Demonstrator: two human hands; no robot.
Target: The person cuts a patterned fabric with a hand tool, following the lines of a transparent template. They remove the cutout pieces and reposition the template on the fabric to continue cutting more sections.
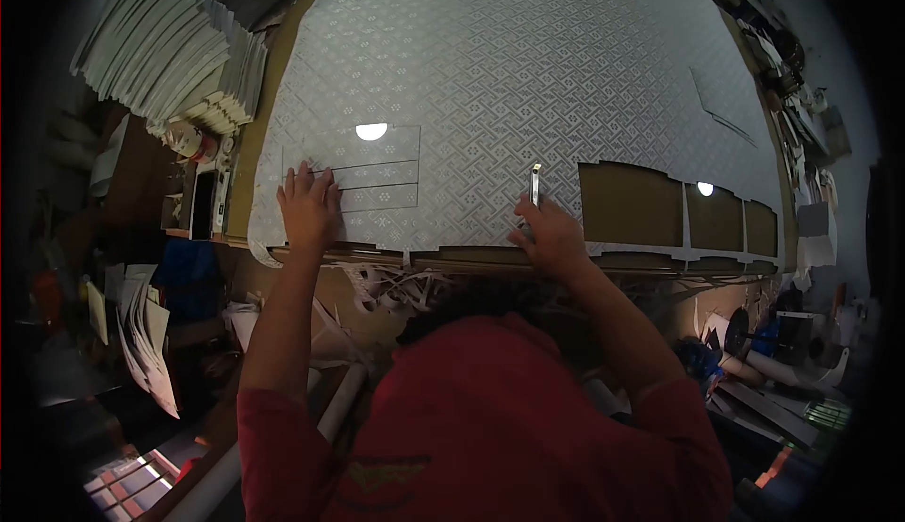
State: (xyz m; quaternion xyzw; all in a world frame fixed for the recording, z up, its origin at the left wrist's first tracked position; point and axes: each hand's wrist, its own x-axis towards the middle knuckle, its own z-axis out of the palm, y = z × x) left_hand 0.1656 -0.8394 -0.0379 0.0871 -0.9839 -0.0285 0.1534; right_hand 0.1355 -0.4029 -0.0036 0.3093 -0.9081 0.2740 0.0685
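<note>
My left hand (311, 203) lies flat with fingers spread at the left end of a rectangular outline (377, 171) crossed by dark straight lines, on a large silvery patterned sheet (452, 79). In my right hand (554, 237) is a slim utility knife (535, 186), gripped near its lower end with its tip pointing away from me over the sheet. To the right of this hand, rectangular openings (632, 203) in the sheet show the brown surface beneath. Thin strips of sheet separate these openings.
Stacks of pale cut sheets (165, 46) stand at the left beyond the table edge. A phone-like dark slab (203, 203) and a tin (189, 140) sit by that edge. Curled offcuts (396, 288) hang below the near edge. Tools and clutter line the right side.
</note>
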